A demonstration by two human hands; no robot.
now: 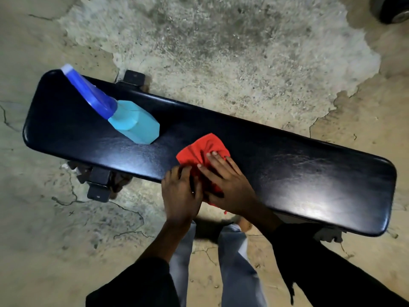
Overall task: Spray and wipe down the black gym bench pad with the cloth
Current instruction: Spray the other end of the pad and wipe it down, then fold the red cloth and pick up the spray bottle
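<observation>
The long black bench pad [298,173] runs from upper left to lower right across the head view. A red cloth [202,149] lies bunched on its near edge, around the middle. My right hand [228,185] presses flat on the cloth with fingers spread. My left hand [180,193] grips the cloth's near left part at the pad's edge. A light blue spray bottle [137,122] with a darker blue trigger head stands on the left half of the pad, apart from both hands.
The bench's black metal feet [98,188] stick out under the left end, another foot [134,77] at the far side. Cracked, patchy concrete floor surrounds the bench. A dark wheel-like object [391,9] sits at the top right corner. My legs stand close to the pad.
</observation>
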